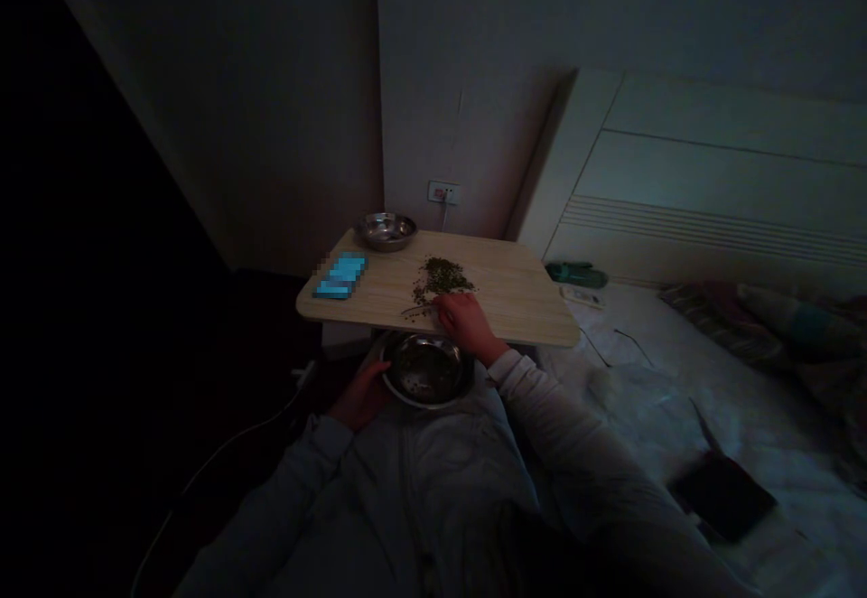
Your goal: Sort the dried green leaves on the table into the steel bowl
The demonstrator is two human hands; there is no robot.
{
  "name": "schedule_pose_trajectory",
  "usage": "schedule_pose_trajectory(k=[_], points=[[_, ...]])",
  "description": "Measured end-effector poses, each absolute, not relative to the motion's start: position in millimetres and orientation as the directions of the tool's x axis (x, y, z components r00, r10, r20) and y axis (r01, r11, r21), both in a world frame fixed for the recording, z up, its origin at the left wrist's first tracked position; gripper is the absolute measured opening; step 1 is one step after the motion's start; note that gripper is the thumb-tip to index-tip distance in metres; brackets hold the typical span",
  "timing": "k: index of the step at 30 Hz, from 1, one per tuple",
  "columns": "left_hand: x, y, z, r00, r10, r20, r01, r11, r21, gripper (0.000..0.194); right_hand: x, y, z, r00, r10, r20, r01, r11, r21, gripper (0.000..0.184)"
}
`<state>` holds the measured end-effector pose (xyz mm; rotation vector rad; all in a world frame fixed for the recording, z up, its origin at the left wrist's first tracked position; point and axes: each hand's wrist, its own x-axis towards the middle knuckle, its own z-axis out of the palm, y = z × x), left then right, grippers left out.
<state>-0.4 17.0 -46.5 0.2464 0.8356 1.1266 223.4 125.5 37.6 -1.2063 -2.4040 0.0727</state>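
Observation:
My left hand [362,392] grips the left rim of a steel bowl [426,370] held just below the near edge of a small wooden table [515,295]. Some dark bits lie in the bowl. My right hand [464,320] rests on the table's near edge, fingers curled down onto the near end of a pile of small dark green bits [440,277]. Whether those fingers hold anything is hidden in the dim light.
A second steel bowl [386,230] stands at the table's far left corner, with a blue blurred phone [340,275] to its near left. A wall socket [443,191], a bed with a white headboard [711,191], a remote [582,295] and a dark tablet [724,494] lie around.

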Motion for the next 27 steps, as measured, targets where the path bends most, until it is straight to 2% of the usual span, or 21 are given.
schedule_pose_trajectory(k=[3, 7, 12, 17, 27], points=[[2, 16, -42, 0.115, 0.847, -0.519, -0.673, 0.451, 0.586, 0.018, 222, 124, 35, -0.54, 0.759, 0.365, 0.738, 0.635, -0.229, 0.035], [3, 15, -38, 0.122, 0.854, -0.505, -0.678, 0.444, 0.587, 0.032, 224, 124, 28, -0.571, 0.722, 0.392, 0.703, 0.676, -0.221, 0.035], [2, 15, -38, 0.112, 0.844, -0.525, -0.671, 0.454, 0.586, 0.022, 229, 120, 22, -0.553, 0.731, 0.399, 0.714, 0.663, -0.225, 0.03], [4, 15, -36, 0.095, 0.856, -0.509, -0.666, 0.435, 0.606, 0.031, 234, 112, 21, -0.549, 0.736, 0.396, 0.726, 0.654, -0.212, 0.031], [7, 13, -33, 0.087, 0.857, -0.507, -0.648, 0.435, 0.625, 0.023, 253, 103, 20, -0.591, 0.693, 0.413, 0.694, 0.698, -0.179, 0.03]])
